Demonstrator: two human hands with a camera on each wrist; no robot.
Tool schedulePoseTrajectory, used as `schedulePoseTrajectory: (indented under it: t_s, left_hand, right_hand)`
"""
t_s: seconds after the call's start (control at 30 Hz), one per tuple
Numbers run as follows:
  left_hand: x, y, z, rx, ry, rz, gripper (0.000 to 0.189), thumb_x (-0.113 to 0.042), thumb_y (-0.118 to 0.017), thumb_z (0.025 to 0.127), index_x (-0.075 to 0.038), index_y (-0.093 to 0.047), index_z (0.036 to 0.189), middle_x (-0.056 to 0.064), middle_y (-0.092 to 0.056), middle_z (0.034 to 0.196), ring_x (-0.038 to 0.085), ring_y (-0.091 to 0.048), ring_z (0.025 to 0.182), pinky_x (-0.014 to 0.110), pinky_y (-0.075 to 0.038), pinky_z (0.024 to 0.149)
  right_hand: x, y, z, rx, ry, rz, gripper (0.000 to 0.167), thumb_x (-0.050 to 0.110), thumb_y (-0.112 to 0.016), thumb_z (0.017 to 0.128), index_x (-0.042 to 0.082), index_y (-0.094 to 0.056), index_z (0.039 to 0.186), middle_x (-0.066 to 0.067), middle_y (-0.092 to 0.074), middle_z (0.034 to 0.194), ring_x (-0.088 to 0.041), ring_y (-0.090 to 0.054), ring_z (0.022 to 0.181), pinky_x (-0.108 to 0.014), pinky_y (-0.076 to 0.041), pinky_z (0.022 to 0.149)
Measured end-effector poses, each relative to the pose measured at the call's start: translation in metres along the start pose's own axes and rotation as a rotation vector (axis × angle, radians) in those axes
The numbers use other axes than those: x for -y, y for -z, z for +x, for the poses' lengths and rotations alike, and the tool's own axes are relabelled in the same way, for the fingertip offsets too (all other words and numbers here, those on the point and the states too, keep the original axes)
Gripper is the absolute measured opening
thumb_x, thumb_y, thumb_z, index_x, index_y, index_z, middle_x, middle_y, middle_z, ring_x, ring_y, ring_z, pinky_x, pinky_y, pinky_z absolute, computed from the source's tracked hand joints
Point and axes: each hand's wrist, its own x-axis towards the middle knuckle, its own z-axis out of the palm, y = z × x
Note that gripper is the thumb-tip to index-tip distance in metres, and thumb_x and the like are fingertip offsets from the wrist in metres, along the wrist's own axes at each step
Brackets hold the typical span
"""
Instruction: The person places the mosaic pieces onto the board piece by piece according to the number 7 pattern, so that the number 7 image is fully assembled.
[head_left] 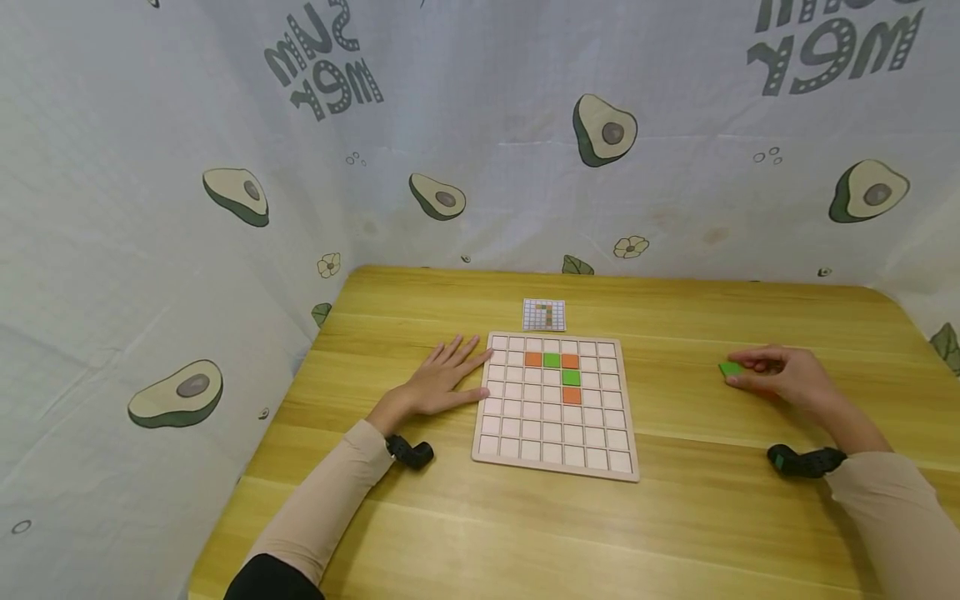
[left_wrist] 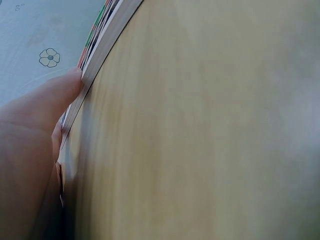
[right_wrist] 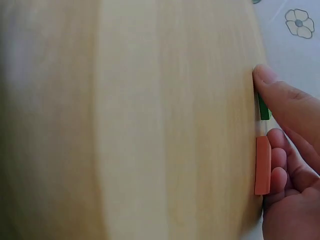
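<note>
A square wooden grid board (head_left: 531,431) lies flat on the table. Several coloured tiles sit in its upper cells, among them an orange tile (head_left: 533,359) and a green tile (head_left: 571,378). My left hand (head_left: 435,387) rests on the table at the board's left side, fingers spread. Its thumb touches the board's edge in the left wrist view. Off to the right of the board, my right hand (head_left: 798,382) pinches a loose green tile (head_left: 729,369) between thumb and fingers. An orange tile (right_wrist: 263,165) is by its curled fingers in the right wrist view; whether they grip it I cannot tell.
Just behind the board lies a small printed card (head_left: 544,315) with a coloured grid pattern. The wooden table (head_left: 420,533) ends at the back against a curtain (head_left: 495,183) printed with avocados. A black device (head_left: 411,452) is strapped to each wrist.
</note>
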Motion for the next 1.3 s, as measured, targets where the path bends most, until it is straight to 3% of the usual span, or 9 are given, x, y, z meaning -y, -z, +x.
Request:
schedulePoseTrajectory:
  t_s: [0.43,0.9,1.07,1.3]
  left_hand:
    - [-0.001,0.001,0.0,0.002,-0.01,0.003,0.073,-0.061,-0.037,0.102,-0.028,-0.012,0.162,0.004,0.003,0.167,0.028,0.009,0.152,0.047,0.007,0.119]
    - [-0.002,0.001,-0.002,-0.006,-0.011,-0.005,0.074,-0.061,-0.037,0.102,-0.027,-0.012,0.162,0.005,0.002,0.167,0.029,0.008,0.152,0.048,0.006,0.119]
    - [-0.003,0.002,-0.002,-0.008,-0.011,-0.002,0.074,-0.062,-0.037,0.101,-0.027,-0.012,0.162,0.005,0.002,0.167,0.029,0.008,0.152,0.049,0.006,0.119]
    - [-0.003,0.002,-0.002,-0.002,-0.006,0.001,0.074,-0.062,-0.037,0.102,-0.028,-0.011,0.162,0.004,0.003,0.167,0.028,0.009,0.151,0.048,0.007,0.119]
  right_hand:
    - [0.0,0.001,0.0,0.011,0.054,-0.059,0.04,0.018,-0.079,0.089,-0.009,-0.069,0.116,0.003,-0.06,0.094,-0.007,-0.05,0.076,-0.02,-0.045,0.063]
    - [0.004,-0.001,0.002,-0.002,0.034,-0.111,0.041,0.023,-0.078,0.09,-0.009,-0.07,0.114,-0.003,-0.061,0.092,-0.003,-0.052,0.075,-0.016,-0.045,0.063]
    - [0.012,-0.001,0.0,-0.008,0.009,-0.107,0.044,0.026,-0.077,0.09,-0.007,-0.069,0.118,-0.005,-0.063,0.097,0.002,-0.052,0.079,-0.014,-0.044,0.065]
    - [0.031,-0.003,-0.006,-0.041,0.024,-0.121,0.042,0.024,-0.078,0.089,-0.008,-0.069,0.115,0.0,-0.064,0.089,-0.004,-0.051,0.075,-0.02,-0.045,0.06]
